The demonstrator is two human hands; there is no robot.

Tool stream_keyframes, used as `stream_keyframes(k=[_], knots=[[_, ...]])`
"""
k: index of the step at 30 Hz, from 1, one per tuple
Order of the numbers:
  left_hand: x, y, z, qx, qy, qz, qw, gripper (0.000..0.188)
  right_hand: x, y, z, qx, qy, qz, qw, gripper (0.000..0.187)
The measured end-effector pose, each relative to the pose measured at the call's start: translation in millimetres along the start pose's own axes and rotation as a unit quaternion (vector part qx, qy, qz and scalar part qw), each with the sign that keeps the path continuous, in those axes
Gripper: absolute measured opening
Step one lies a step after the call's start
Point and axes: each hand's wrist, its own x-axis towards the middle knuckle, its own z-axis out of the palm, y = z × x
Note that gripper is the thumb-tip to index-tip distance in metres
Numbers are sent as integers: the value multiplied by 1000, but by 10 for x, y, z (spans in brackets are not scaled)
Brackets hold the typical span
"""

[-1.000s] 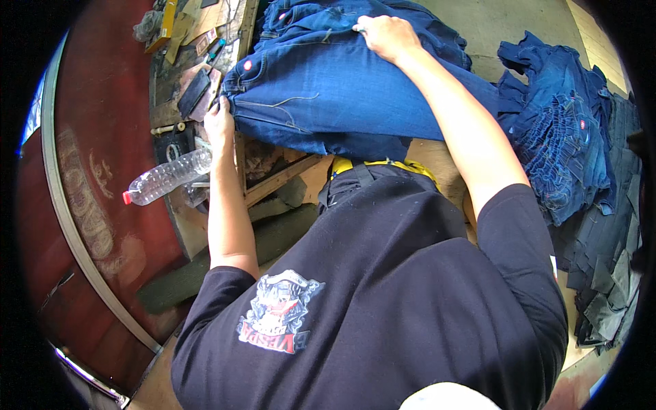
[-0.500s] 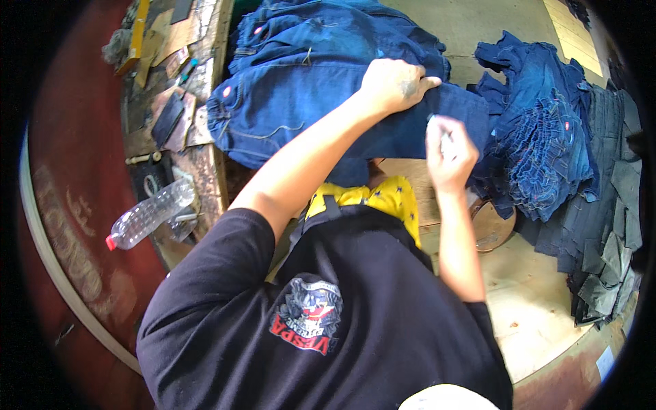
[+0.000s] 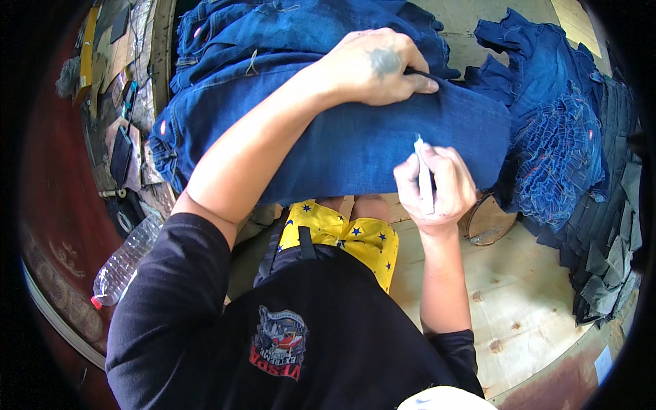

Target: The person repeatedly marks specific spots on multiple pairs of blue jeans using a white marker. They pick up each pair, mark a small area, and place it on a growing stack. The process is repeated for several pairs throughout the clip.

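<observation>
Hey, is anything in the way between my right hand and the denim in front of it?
Nothing visible blocks it: the slim white tool in your right hand points over uncovered denim. Your left hand is on the denim farther up and left, clear of the tool's tip.

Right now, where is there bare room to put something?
The widest free patch is pale wood at lower right, between the right forearm and the dark cloth stack. A narrower grey strip shows at the top, between the denim and the blue pile. Crowded: the left bench, and the denim, where the left hand rests and the right hand holds a white stick.
</observation>
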Motion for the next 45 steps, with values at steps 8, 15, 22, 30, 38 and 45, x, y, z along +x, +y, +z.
stream_keyframes(k=[8, 15, 22, 30, 38, 45], knots=[[123, -167, 42, 20, 74, 47, 996, 24, 520, 233, 465, 19, 50, 9, 999, 14], [142, -181, 93, 5, 71, 24, 997, 22, 415, 207, 453, 10, 19, 26, 999, 15], [194, -52, -82, -52, -17, -20, 998, 28, -98, 13, 306, 39, 39, 29, 998, 11], [194, -105, 24, -68, 13, -14, 998, 30, 122, 93, 280, 65, 54, 41, 996, 22], [179, -175, 44, -36, -23, -52, 998, 27, 518, 256, 466, 25, 14, 76, 997, 17], [193, -125, 47, -82, 26, -25, 996, 32, 281, 184, 434, 29, 51, 55, 997, 16]])
